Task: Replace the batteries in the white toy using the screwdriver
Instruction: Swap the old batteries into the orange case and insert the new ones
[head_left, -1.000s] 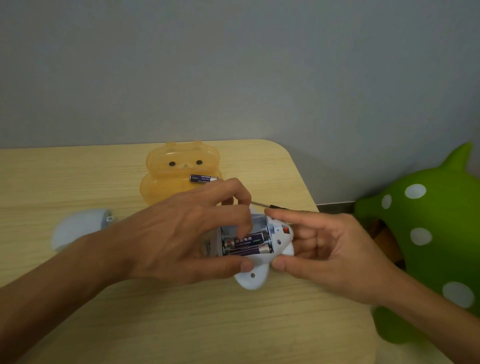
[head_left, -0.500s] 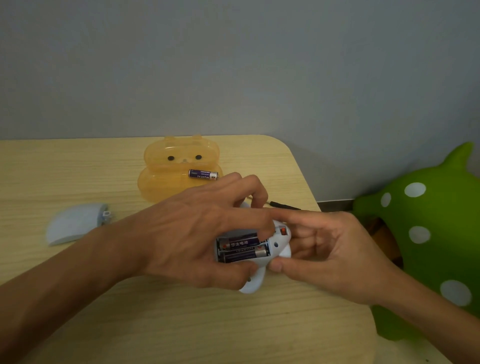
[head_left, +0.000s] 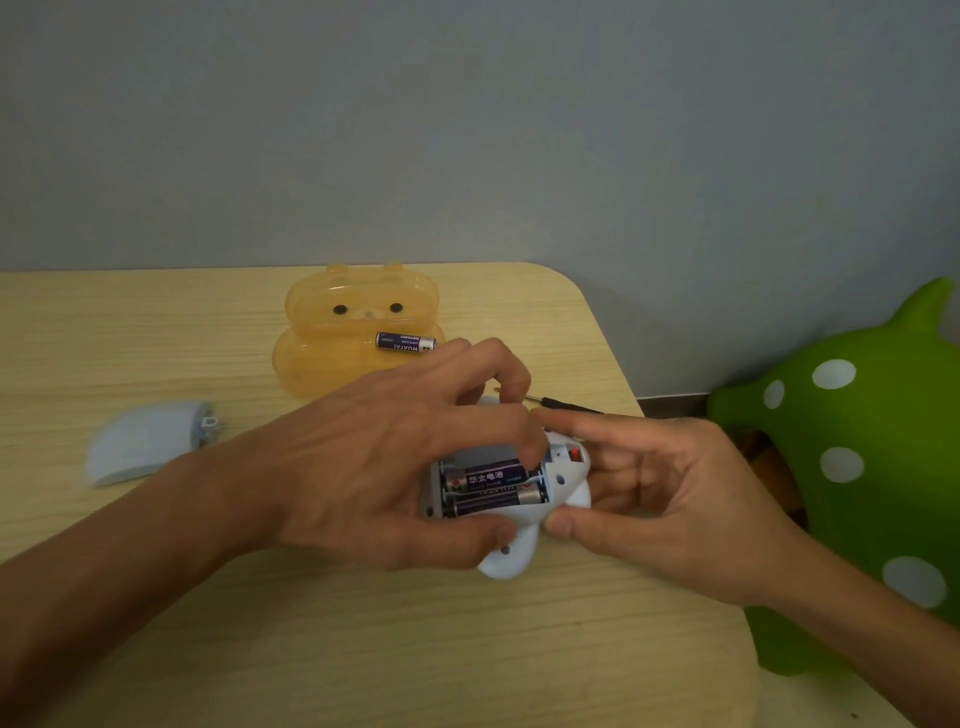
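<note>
The white toy (head_left: 563, 480) is held over the table between both hands, its open battery bay facing up. Two purple batteries (head_left: 491, 486) lie side by side in the bay. My left hand (head_left: 395, 457) wraps the toy's left side, thumb under it and a fingertip pressing the far end of the upper battery. My right hand (head_left: 670, 499) grips the toy's right end with thumb and fingers. The black screwdriver (head_left: 563, 404) lies on the table behind the hands. The pale blue cover (head_left: 143, 440) rests on the table at the left.
An orange translucent bear-shaped box (head_left: 358, 332) stands at the back of the wooden table (head_left: 260, 649), with one purple battery (head_left: 405, 341) lying on it. A green spotted toy figure (head_left: 857, 457) stands off the table's right edge. A grey wall is behind.
The toy was lifted and tilted slightly toward me in both hands. My left fingertip now presses at the upper battery's right end instead of the middle of the bay.
</note>
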